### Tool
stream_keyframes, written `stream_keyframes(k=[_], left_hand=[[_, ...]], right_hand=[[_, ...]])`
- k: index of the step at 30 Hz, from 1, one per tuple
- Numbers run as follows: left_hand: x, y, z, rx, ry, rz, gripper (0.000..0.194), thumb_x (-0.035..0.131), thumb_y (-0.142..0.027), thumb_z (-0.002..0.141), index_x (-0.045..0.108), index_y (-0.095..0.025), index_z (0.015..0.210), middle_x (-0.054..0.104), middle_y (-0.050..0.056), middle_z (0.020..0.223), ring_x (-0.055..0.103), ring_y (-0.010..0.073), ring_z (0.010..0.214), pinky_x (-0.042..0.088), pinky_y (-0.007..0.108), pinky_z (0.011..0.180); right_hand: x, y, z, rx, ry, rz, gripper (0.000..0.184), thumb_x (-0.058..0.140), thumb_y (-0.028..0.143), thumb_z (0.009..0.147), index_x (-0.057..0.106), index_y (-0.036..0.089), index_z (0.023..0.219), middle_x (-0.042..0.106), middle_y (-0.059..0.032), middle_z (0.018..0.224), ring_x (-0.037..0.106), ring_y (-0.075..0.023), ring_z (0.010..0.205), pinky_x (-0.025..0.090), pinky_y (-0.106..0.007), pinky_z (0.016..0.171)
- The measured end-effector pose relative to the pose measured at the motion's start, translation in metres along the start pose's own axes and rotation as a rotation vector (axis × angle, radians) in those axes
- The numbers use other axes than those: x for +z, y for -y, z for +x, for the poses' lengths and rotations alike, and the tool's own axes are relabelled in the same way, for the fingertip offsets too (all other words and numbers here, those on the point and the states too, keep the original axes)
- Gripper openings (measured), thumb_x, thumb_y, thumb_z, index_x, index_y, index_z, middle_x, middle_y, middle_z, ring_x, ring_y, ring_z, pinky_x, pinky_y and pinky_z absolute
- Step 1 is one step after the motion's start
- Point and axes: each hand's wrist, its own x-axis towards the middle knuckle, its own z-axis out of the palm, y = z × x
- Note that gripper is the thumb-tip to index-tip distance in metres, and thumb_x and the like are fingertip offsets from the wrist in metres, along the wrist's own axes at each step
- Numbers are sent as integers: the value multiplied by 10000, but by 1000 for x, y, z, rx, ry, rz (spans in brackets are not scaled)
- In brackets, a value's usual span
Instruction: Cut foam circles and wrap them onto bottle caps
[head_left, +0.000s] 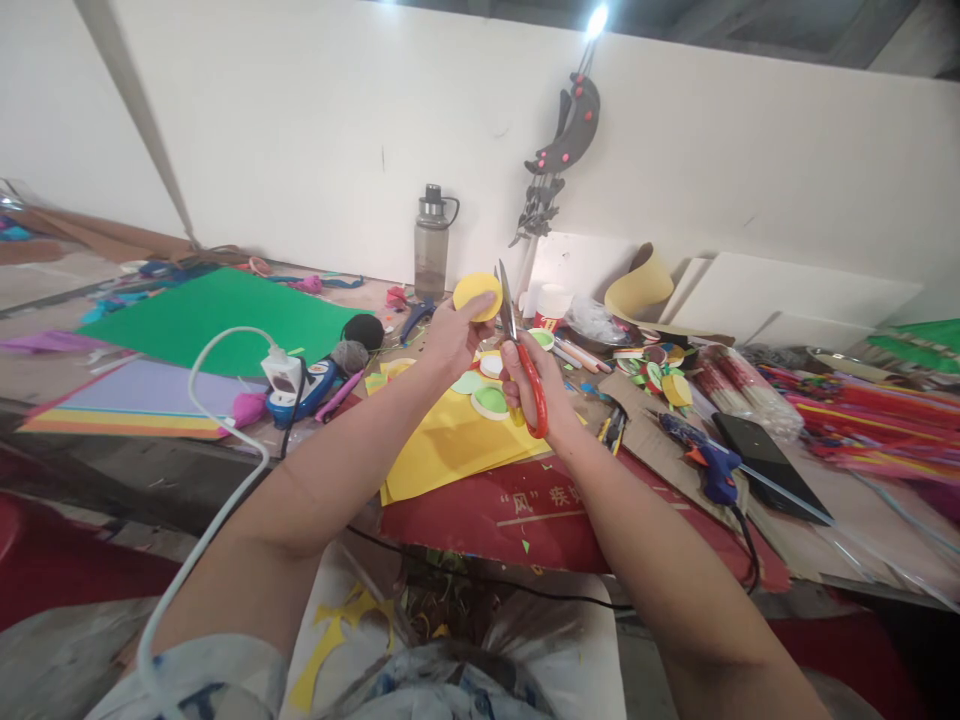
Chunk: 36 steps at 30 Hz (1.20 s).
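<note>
A round yellow disc [474,292] is pinched in my left hand [457,335], raised above the table. My right hand [536,380] grips a pair of scissors [534,388] with red handles. Their blades point up, slightly parted, close by the disc's right edge; whether they touch it I cannot tell. Below my hands lie yellow sheets [431,445], with a green round piece with a pale rim [490,401] and other pale round pieces on top. Under the sheets is a red printed board [480,520].
A water bottle [431,245] stands against the white wall. On the left are a green sheet [225,320], coloured papers and a blue-and-white power strip [300,392] with a white cable. A glue gun [709,460], a black phone [769,465] and pipe cleaners [862,415] lie on the right.
</note>
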Motion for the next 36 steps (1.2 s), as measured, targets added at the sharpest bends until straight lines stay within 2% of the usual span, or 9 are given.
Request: stream_keyframes(k=[5,10,19,26,36], left_hand=[[0,0,-1,16,-5,18,315,904,-177,642,648,-138,821,653,-30,706,547,42,565,413,176,522],[2,1,-1,-28,-11,51,315,904,-151,625,652,-122,812,655,-20,703,545,48,558,438,193,533],[1,0,0,-14,-8,60,275,884,-158,641,659,-127,797,660,-11,692,549,51,559,436,187,527],[0,0,-1,-6,11,51,287,876,-177,631,652,-124,802,647,-15,678,546,54,549,431,195,518],[2,-4,-4,-5,28,47,329,907,-184,621,631,-144,798,622,-27,655,537,50,555,402,184,519]], right_hand=[[-2,-2,2,-59,-6,-65,548,607,798,869,494,269,954,439,61,704,423,-96,556,366,-212,453],[-2,-5,5,-103,-18,-72,555,604,800,871,483,265,952,434,63,715,420,-100,572,396,-220,463],[-3,-5,4,-23,-14,-10,585,648,809,830,463,267,947,412,79,677,391,-76,500,350,-202,417],[-3,-7,5,-16,-29,-29,614,647,840,806,472,268,945,418,70,683,411,-86,526,364,-204,435],[-2,-4,3,-23,-21,-39,589,630,828,825,446,274,904,425,75,661,387,-83,513,322,-194,433]])
